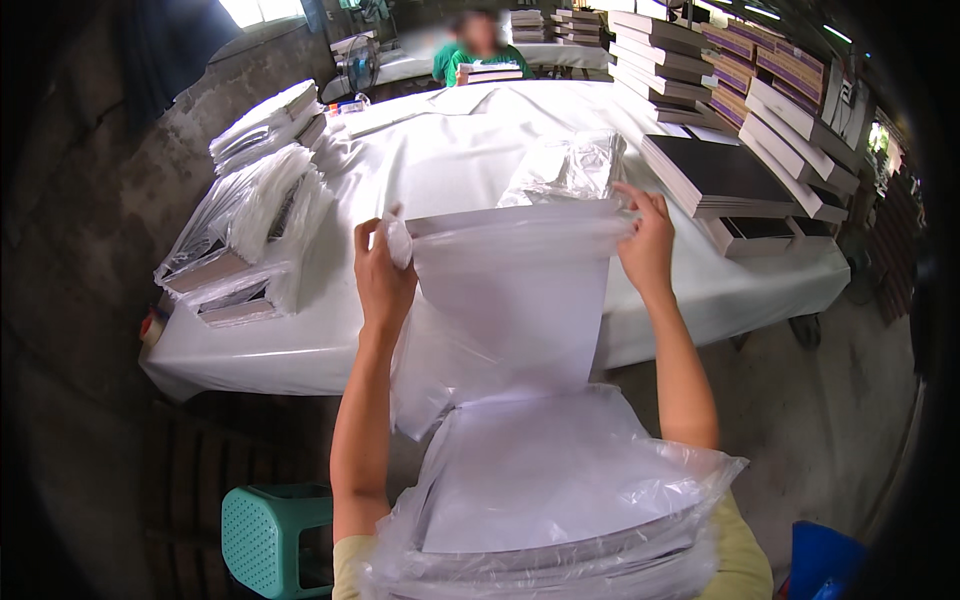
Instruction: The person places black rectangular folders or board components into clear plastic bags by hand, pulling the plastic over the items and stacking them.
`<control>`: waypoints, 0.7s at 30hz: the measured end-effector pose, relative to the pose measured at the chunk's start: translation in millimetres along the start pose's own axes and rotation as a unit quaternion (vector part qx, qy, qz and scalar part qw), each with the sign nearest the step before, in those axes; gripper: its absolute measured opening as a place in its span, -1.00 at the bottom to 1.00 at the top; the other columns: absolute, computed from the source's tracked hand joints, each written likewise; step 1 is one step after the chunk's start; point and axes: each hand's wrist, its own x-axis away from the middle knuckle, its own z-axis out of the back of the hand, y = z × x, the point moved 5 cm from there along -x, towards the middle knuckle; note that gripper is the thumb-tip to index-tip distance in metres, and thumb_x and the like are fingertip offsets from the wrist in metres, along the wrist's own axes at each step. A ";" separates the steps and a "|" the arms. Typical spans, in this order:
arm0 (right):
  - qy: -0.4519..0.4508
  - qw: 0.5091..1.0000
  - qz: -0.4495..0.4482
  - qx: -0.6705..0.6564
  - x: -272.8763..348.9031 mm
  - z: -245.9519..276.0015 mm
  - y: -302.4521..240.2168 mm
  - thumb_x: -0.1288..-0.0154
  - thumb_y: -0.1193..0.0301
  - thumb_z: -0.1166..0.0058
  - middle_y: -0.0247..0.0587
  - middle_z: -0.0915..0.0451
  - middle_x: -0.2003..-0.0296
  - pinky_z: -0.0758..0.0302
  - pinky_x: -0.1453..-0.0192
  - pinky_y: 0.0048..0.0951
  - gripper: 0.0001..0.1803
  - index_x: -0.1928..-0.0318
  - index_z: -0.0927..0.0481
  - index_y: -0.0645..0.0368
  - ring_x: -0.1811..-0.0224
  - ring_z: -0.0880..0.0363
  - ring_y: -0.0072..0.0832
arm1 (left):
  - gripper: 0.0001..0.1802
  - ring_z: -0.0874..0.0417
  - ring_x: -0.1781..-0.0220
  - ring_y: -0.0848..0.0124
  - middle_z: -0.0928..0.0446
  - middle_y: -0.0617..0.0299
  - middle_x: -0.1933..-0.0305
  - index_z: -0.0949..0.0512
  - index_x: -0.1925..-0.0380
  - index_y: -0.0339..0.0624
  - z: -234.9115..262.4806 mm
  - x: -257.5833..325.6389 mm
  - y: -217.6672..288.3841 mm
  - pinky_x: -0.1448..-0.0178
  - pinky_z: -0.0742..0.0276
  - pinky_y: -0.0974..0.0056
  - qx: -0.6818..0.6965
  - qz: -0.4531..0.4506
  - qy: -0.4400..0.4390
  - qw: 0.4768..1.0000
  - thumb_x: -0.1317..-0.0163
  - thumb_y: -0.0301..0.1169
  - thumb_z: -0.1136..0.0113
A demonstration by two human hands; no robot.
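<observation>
A clear plastic bag [525,238] is stretched between my two hands over the table's near edge. Inside or behind the film shows a flat white sheet [510,315]; I cannot tell which. My left hand [384,275] pinches the bag's upper left corner, where the film bunches up. At the upper right corner my right hand [648,240] has thumb and fingers closed on the film. Close to my body lies a thick pile of white sheets in clear plastic [540,475]. Its far edge meets the lower end of the raised sheet.
Plastic-wrapped stacks [235,230] stand on the white-covered table [450,150] at left. Crumpled clear plastic [570,170] lies mid-table. Black-covered thick books [725,170] and tall piles [660,65] fill the right. A green stool [265,540] stands lower left; a person [480,55] sits beyond.
</observation>
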 end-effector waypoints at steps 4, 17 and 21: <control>0.039 0.997 0.070 0.000 2.8 6.1 -4.9 0.17 0.76 0.01 -0.24 -0.47 0.52 -0.36 0.44 -0.54 -0.61 0.25 -0.56 0.17 0.49 -0.45 -0.54 | -0.61 -0.52 0.28 0.40 -0.52 0.12 0.41 -0.53 0.27 -0.28 3.8 6.3 -13.4 0.18 -0.37 0.41 0.134 0.026 -0.058 0.989 0.17 -0.77 0.04; -0.372 0.634 -0.449 -0.507 139.0 81.0 -12.6 0.01 0.56 -0.07 -0.22 -0.50 0.29 -0.38 0.25 -0.61 -0.47 -0.05 -0.28 0.21 0.34 -0.46 -0.59 | -0.50 -0.41 0.24 0.48 -0.41 0.27 0.31 -0.38 0.03 -0.19 39.1 156.4 -2.6 0.11 -0.31 0.38 0.437 0.466 -0.550 0.538 0.01 -0.38 -0.27; -0.417 0.627 -0.525 -0.397 215.8 35.6 68.3 -0.11 0.50 -0.04 -0.24 -0.50 0.31 -0.38 0.24 -0.58 -0.50 -0.09 -0.25 0.16 0.30 -0.46 -0.57 | -0.45 -0.41 0.23 0.51 -0.41 0.28 0.31 -0.36 0.00 -0.24 -0.3 234.4 -84.7 0.13 -0.34 0.39 0.434 0.454 -0.505 0.592 0.02 -0.33 -0.29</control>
